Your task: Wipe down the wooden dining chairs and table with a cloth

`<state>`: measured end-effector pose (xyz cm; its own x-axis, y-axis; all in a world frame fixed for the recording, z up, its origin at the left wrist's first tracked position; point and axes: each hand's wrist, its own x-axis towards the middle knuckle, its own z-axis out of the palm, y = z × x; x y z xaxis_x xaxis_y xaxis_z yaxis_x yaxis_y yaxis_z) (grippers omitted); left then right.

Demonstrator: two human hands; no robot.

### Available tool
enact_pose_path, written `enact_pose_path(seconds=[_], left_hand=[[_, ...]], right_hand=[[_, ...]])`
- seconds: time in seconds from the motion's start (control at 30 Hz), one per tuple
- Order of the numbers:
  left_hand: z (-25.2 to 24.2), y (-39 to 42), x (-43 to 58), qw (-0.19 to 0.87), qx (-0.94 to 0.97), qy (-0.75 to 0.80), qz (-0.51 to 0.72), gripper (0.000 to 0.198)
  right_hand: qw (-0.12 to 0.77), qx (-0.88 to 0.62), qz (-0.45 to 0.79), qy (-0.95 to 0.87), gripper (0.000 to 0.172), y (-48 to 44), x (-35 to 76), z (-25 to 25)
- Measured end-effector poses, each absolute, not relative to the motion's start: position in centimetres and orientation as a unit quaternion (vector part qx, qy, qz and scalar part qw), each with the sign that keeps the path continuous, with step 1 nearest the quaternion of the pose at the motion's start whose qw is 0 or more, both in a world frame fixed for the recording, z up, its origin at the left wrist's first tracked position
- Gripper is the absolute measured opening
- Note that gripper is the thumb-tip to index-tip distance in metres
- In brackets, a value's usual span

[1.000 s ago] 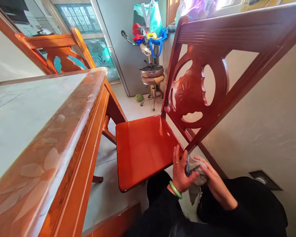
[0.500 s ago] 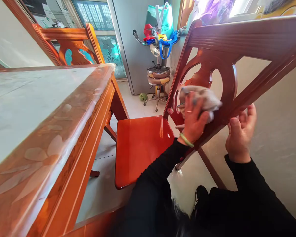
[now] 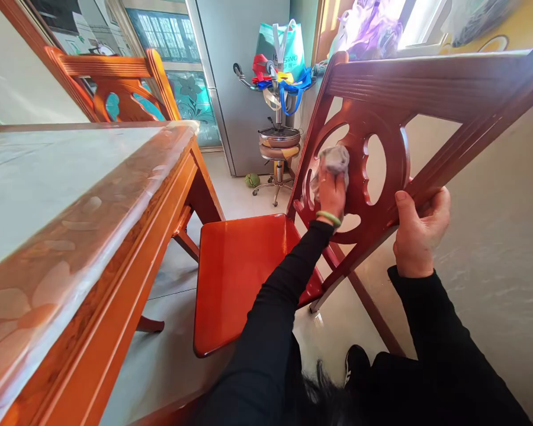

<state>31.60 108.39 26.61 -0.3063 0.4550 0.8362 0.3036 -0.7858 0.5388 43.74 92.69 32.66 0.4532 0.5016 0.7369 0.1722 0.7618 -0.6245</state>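
Observation:
A red-brown wooden chair (image 3: 244,278) with a carved, pierced back stands in front of me, its back on the right. My left hand (image 3: 331,192) presses a crumpled pale grey cloth (image 3: 336,160) against the left part of the carved back panel. A light green bangle circles that wrist. My right hand (image 3: 420,228) grips the outer side post of the chair back, thumb on the near face; its other fingers are partly hidden behind the wood.
A marble-topped table (image 3: 93,195) with a clear cover fills the left. Behind it stands another chair (image 3: 111,74). Further back are a grey fridge (image 3: 244,106), a wheeled stool (image 3: 279,142) bearing bags, and a green round object (image 3: 251,180). A wall is at right.
My left hand and the cloth have moved left and up on the back panel, and the cloth looks more bunched. My right hand has closed on the side post. The view has shifted slightly.

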Motion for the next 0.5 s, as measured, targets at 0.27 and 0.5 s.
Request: enact_pose_path(seconds=[0.27,0.5], left_hand=[[24.4,101.6,31.5,0.060,0.742,0.294,0.600,0.050],[34.5,114.3,29.8,0.078,0.594,0.401,0.693,0.035]], right_hand=[[0.766,-0.367,0.085,-0.521,0.037,92.8,43.8,32.5],[0.763,-0.367,0.086,-0.525,0.039,92.5,43.9,32.4]])
